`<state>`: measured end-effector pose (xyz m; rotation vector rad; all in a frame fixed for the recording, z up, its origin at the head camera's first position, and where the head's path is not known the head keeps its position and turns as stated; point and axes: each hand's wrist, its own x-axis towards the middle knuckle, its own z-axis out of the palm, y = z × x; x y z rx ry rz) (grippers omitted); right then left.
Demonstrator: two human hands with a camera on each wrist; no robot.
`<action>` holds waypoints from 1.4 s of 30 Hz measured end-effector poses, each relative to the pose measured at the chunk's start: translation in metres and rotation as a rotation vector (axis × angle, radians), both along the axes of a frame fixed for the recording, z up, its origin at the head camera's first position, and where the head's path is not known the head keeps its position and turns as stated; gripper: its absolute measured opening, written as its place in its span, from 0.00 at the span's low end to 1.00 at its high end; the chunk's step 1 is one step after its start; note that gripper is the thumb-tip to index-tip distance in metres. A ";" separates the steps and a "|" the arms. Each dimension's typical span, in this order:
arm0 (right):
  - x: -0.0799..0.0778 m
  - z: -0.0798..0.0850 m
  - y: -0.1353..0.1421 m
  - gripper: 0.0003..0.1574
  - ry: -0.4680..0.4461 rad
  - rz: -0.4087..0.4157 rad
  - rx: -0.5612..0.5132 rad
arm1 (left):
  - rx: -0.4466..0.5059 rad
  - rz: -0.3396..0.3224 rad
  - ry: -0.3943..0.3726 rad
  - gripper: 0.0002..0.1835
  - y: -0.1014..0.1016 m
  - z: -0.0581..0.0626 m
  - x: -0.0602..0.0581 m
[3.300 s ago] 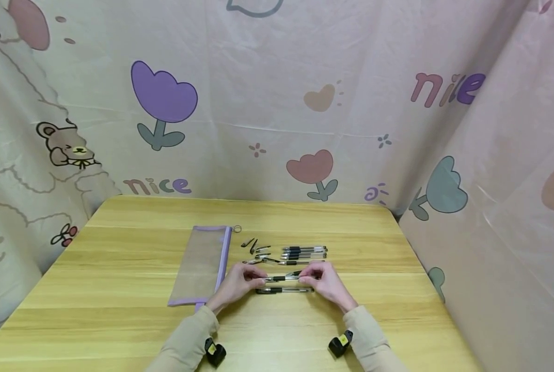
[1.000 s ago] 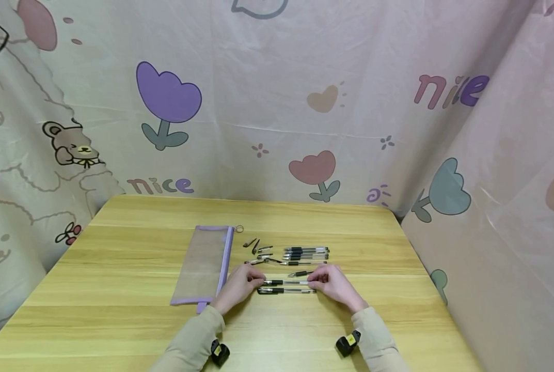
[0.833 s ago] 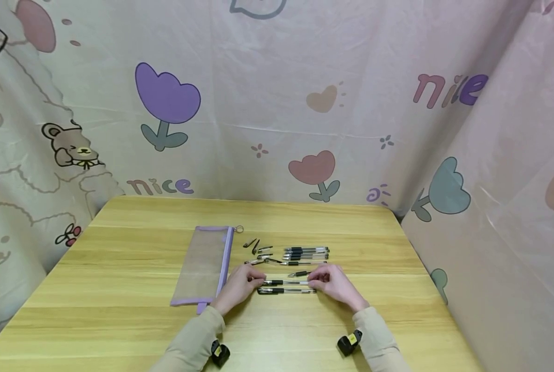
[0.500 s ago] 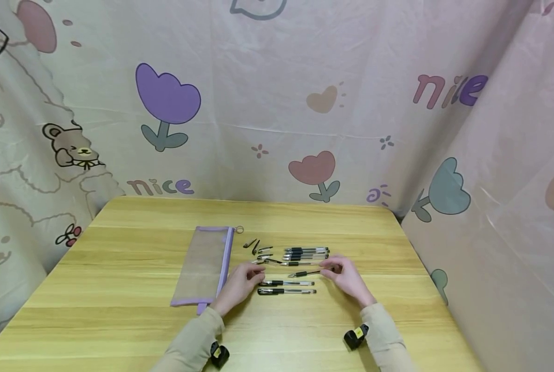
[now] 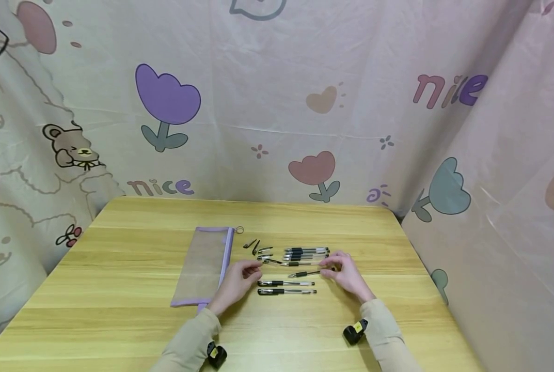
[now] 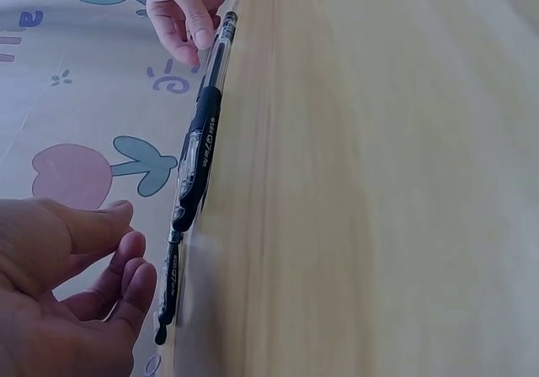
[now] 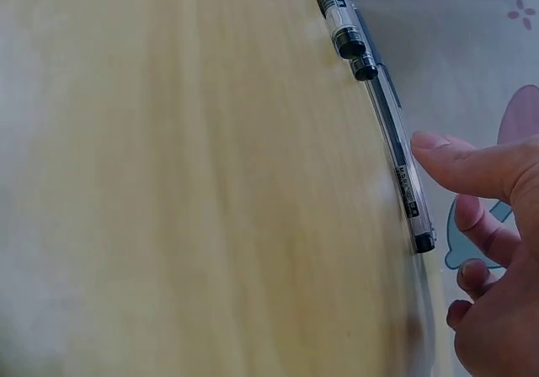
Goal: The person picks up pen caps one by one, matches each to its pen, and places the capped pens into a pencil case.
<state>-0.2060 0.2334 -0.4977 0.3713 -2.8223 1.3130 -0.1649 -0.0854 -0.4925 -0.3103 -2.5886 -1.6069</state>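
Note:
My left hand (image 5: 236, 283) hovers beside the loose black pen caps (image 5: 265, 257), fingers loosely bent. In the left wrist view its thumb and fingertips show nothing between them. My right hand (image 5: 347, 275) is at the right end of an uncapped gel pen (image 5: 303, 274) whose tip points left. Seen from the right wrist, the thumb is right by that pen's clear barrel (image 7: 406, 183), with the other fingers apart from it. Two capped gel pens, an upper one (image 5: 286, 283) and a lower one (image 5: 287, 292), lie parallel on the table between the hands.
A mesh zip pouch (image 5: 201, 268) with purple edging lies flat to the left of the caps. Several uncapped pens (image 5: 306, 253) lie in a row behind the hands. Printed curtains (image 5: 258, 103) hang around the back and sides of the wooden table (image 5: 142, 248).
Both hands held a pen before; it now lies capped above the other capped pen. My right hand has moved right and away to the uncapped pen, my left slightly up towards the caps.

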 end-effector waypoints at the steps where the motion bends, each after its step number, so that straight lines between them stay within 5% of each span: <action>1: -0.001 0.000 0.000 0.11 -0.003 0.000 0.000 | 0.000 0.000 -0.001 0.15 0.000 0.000 0.000; 42: -0.005 -0.005 -0.001 0.09 -0.028 0.040 0.035 | -0.051 0.023 0.010 0.14 -0.001 -0.001 0.004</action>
